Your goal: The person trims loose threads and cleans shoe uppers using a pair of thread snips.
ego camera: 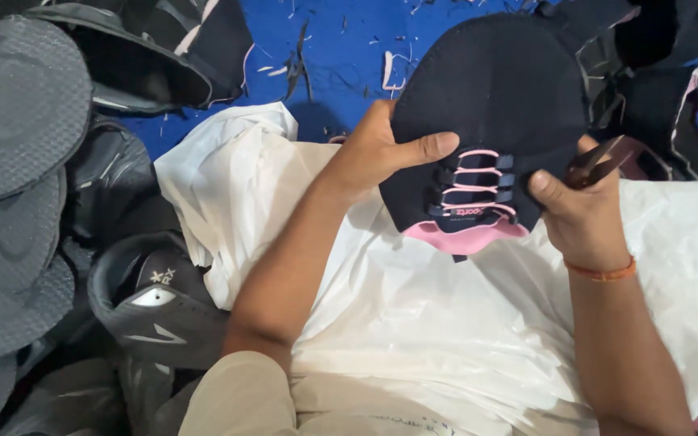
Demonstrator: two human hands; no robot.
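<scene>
The dark shoe upper [490, 121] with pink lacing is held flat above the white plastic sheet [414, 323], lace side facing the wearer, apparently so the lacing can be checked. The left hand [377, 153] is clamped on its left edge, thumb across the face. The right hand [579, 214] pinches the right edge and also grips small scissors [599, 161], blades pointing away. Grey soles [18, 186] lie stacked left of the sheet.

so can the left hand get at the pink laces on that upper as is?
Probably yes. The left hand already grips the dark shoe upper, its thumb lying just beside the pink laces, nothing covering them. The right hand holds the other edge, with small scissors.
</scene>
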